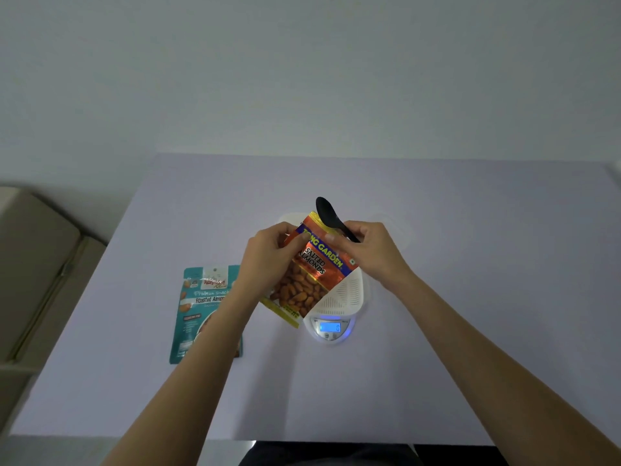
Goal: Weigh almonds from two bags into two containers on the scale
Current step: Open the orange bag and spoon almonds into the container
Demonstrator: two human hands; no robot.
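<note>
Left hand [268, 253] pinches salted almonds bag [312, 277] top corner; right hand [369, 250] pinches opposite edge, black spoon [327, 213] clamped too. Bag hangs below fingertips, above scale [331, 327]. Advice: part mouth gently, keep upright.

Cannot see most of the scale [346, 294] behind the orange bag [312, 270]. Cannot see the handle of the spoon [327, 213] inside the right hand [373, 250]. Cannot read the small print on the teal bag [198, 307], half covered by the left arm [195, 381].

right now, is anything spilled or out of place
Nothing stands out. No loose almonds on the table; the left hand and right hand hold the orange bag over the scale, and the teal bag lies flat.
</note>
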